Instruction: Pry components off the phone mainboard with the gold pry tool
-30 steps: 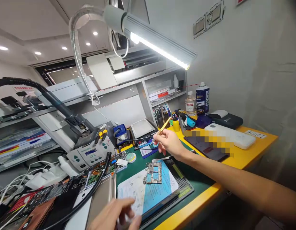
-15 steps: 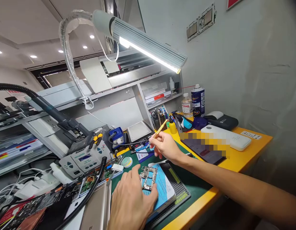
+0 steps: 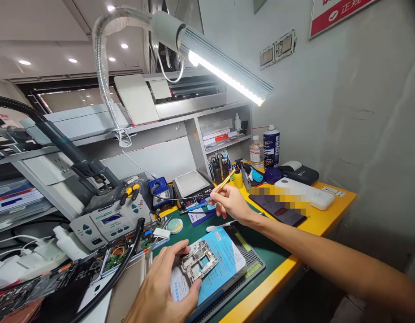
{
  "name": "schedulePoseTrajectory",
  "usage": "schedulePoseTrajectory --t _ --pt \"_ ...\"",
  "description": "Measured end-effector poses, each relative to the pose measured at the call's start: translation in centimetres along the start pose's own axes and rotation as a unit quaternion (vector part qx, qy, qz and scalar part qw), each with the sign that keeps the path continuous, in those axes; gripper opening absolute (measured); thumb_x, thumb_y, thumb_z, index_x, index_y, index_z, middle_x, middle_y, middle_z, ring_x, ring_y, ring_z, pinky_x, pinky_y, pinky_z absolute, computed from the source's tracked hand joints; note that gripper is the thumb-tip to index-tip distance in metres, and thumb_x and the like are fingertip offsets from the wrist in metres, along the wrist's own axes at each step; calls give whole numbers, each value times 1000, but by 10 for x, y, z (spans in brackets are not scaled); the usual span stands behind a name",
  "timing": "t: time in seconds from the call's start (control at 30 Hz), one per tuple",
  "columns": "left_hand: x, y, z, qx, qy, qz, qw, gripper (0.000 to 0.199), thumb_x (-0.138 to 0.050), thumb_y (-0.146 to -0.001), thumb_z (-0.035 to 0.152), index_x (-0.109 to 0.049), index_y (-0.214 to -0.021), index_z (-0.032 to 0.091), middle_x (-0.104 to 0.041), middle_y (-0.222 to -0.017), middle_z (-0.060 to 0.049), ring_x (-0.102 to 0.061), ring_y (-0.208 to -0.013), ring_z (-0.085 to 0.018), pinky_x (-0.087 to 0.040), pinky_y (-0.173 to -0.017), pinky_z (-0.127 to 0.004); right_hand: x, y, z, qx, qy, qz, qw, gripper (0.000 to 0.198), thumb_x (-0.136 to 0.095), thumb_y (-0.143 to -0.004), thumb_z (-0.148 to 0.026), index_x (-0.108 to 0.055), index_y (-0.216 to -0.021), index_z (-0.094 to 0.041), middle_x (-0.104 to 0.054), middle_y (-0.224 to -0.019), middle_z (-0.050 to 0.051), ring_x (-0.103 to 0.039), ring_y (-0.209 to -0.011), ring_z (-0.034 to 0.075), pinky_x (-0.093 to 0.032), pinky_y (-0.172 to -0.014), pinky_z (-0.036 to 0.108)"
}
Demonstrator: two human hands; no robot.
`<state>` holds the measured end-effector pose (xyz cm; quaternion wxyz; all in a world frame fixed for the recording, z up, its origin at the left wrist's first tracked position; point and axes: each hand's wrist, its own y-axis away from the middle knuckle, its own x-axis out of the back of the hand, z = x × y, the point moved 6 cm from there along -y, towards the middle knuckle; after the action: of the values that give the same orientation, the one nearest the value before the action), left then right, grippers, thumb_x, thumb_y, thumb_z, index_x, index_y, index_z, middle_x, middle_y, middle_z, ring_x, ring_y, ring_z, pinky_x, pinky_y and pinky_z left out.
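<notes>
A small phone circuit board [image 3: 198, 264] with cut-out openings lies on a blue box [image 3: 229, 251]. My left hand [image 3: 162, 285] has it between the thumb at its near edge and the fingers at its far left edge. Above and beyond the box, my right hand [image 3: 233, 205] is closed around a slim gold pen-shaped tool [image 3: 226, 181]. The tool's upper end points up and to the right. Its lower end is hidden by my fingers, so its exact kind cannot be told.
A black perforated mat [image 3: 252, 258] is under the box, on a green work mat [image 3: 278, 249]. A hot-air station [image 3: 110, 224] and a black hose [image 3: 127, 264] stand left. A dark phone [image 3: 278, 208] and a white device [image 3: 304, 193] lie right. A lit lamp [image 3: 227, 67] hangs overhead.
The circuit board has shifted left and toward me on the box and turned, with my left hand moving along. My right hand keeps the gold tool in nearly the same place. The view has shifted slightly.
</notes>
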<state>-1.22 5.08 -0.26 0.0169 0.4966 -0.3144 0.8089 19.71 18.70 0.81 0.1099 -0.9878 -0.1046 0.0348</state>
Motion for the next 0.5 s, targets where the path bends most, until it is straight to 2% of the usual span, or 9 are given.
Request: schedulePoseTrajectory --t 0.1,0.23,0.37,0.5 --pt "1 -2 3 -20 20 -4 1000 55 -69 -79 35 -50 -131 30 -69 -116 -1 -68 -105 -19 -55 -92 -29 1 1 3 -10 13 0 1000 22 -61 -100 -31 -63 -113 -13 -67 -97 4 -65 -71 13 -58 -61 27" --pt "4 -2 9 -31 52 -20 998 46 -66 -84 32 -54 -127 24 -64 -123 -6 -63 -112 -23 -52 -96 -40 1 16 1 -35 29 -7 999 24 -61 -100 -32 -62 -116 -14 -67 -103 6 -67 -79 16 -59 -67 31" --pt "8 0 13 -21 84 -38 996 40 -65 -90 35 -55 -127 22 -59 -128 -8 -58 -114 -24 -49 -99 -47 -8 44 -8 -61 35 -44 997 24 -60 -100 -33 -63 -113 -13 -67 -98 5 -66 -74 15 -58 -64 29" --pt "20 -10 20 14 117 -15 993 31 -63 -93 39 -61 -117 19 -61 -123 -8 -58 -116 -24 -47 -101 -48 -26 68 -23 -67 35 -84 994 23 -60 -101 -34 -63 -110 -13 -66 -92 3 -63 -67 12 -56 -58 25"
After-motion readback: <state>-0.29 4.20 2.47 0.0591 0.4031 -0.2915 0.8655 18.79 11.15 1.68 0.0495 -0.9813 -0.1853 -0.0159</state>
